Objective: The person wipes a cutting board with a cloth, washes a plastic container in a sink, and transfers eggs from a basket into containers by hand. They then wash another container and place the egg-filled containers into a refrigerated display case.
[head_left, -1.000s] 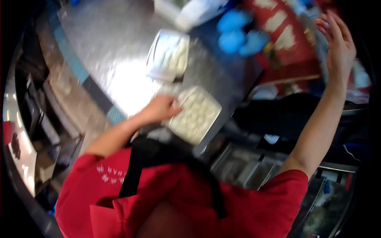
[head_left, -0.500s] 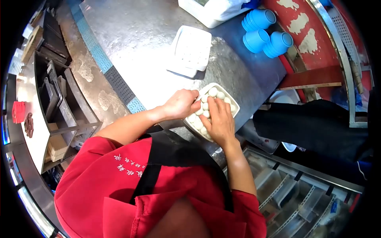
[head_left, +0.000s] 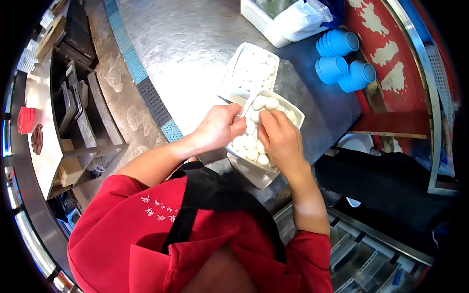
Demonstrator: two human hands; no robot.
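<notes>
A white rectangular container holds many smooth white balls, some of them egg-shaped. My left hand is closed on its left rim, thumb and fingers pressed together. Over the right half of the container, my right hand reaches in with curled fingers around a white ball, partly hidden by the fingertips. Just beyond it stands a second white container with similar white pieces inside, close against the far rim. Beneath the near container, the side of another pale container shows.
The metal table spreads ahead. Stacked blue cups stand at the right, near a white bin with plastic bags. A shelf unit with trays is at the left. Dark cloth lies right of the table.
The near container has come up against the far one, and the pale container below it now shows. My right fingers went from spread over the balls to curled. The view shifted.
</notes>
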